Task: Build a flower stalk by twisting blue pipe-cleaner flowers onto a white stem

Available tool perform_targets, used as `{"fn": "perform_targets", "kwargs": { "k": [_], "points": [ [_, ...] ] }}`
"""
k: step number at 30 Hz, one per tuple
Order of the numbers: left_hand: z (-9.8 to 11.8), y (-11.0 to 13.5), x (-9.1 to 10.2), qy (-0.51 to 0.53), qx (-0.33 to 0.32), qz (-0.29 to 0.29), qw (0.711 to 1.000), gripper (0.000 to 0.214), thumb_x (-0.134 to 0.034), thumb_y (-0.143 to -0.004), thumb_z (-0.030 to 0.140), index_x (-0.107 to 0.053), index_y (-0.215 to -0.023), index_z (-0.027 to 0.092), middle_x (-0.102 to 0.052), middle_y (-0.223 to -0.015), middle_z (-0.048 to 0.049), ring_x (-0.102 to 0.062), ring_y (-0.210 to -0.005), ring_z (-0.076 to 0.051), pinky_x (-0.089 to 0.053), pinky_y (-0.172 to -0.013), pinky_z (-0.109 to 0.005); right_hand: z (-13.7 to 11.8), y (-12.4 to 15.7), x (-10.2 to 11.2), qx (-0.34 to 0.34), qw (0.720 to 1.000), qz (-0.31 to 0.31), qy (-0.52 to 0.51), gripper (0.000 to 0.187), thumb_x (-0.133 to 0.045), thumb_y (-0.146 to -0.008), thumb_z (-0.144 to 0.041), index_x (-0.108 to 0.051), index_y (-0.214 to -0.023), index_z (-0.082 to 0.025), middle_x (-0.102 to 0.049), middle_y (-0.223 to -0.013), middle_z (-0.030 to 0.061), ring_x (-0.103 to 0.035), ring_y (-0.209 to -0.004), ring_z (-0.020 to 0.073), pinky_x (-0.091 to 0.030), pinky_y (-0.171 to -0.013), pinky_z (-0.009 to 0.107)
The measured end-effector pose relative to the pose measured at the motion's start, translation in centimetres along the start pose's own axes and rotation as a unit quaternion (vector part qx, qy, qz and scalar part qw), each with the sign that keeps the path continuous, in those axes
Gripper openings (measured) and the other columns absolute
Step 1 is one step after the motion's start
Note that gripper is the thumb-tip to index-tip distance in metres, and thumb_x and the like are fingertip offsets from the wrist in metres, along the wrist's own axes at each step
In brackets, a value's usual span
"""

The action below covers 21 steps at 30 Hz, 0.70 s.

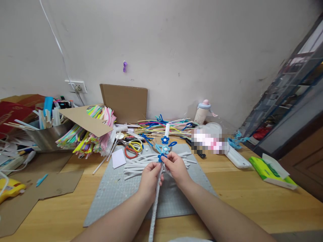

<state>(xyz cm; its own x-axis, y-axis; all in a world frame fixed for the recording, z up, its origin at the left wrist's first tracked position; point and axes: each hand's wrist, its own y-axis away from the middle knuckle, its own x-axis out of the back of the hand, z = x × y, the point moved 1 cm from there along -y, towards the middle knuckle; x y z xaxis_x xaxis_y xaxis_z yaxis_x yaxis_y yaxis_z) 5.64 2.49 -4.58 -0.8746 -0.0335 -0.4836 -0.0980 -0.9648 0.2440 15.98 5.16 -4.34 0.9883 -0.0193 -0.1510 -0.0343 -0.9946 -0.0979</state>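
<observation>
Both my hands are over a grey cutting mat (118, 191). My left hand (149, 178) is closed round a long white fuzzy stick (154, 210) that runs down toward me. My right hand (176, 168) pinches a dark blue pipe-cleaner flower (160, 157) at the stick's upper part. Above it the stick carries a light blue flower (165, 149) and another dark blue flower (165, 139). A pile of white pipe cleaners (137, 166) lies on the mat just behind my hands.
Scissors with yellow and red handles (132, 149) lie at the mat's far edge. Bundles of coloured pipe cleaners (88, 136) and loose ones (161, 126) sit behind. A metal box (47, 136), cardboard (124, 102), a bottle (202, 112) and a green box (272, 171) stand around.
</observation>
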Motion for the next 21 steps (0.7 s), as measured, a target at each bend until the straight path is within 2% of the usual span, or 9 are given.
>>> {"fn": "perform_targets", "kwargs": {
  "k": [5,15,21],
  "points": [
    [-0.08,-0.19,0.08,0.007,0.013,-0.014,1.0,0.025,-0.064,-0.063,0.037,-0.048,-0.068,0.017,-0.05,-0.045,0.0051,-0.04,-0.033,-0.005,-0.027,-0.03,-0.015,-0.12,-0.16,0.11,-0.007,1.0,-0.011,-0.026,0.033,-0.069,-0.062,-0.042,-0.047,-0.063,-0.019,-0.044,-0.05,-0.007,-0.034,-0.042,0.0069,-0.024,-0.042,0.021],
    [-0.37,-0.19,0.01,-0.032,-0.019,-0.014,0.999,0.028,-0.064,-0.063,0.039,-0.05,-0.067,0.016,-0.048,-0.043,0.0044,-0.039,-0.035,-0.006,-0.027,-0.032,-0.015,-0.63,-0.19,0.12,-0.02,0.999,-0.015,-0.044,0.03,-0.069,-0.063,-0.038,-0.047,-0.063,-0.017,-0.045,-0.05,-0.007,-0.034,-0.042,0.0056,-0.025,-0.042,0.02],
    [-0.26,-0.06,0.02,-0.004,-0.011,-0.022,1.0,0.026,-0.065,-0.062,0.037,-0.048,-0.066,0.017,-0.048,-0.044,0.0052,-0.041,-0.035,-0.006,-0.027,-0.031,-0.015,-0.41,-0.24,0.16,-0.017,0.999,-0.015,-0.044,0.03,-0.069,-0.063,-0.039,-0.047,-0.063,-0.018,-0.045,-0.05,-0.0066,-0.035,-0.042,0.0059,-0.026,-0.042,0.02]
  ]
}}
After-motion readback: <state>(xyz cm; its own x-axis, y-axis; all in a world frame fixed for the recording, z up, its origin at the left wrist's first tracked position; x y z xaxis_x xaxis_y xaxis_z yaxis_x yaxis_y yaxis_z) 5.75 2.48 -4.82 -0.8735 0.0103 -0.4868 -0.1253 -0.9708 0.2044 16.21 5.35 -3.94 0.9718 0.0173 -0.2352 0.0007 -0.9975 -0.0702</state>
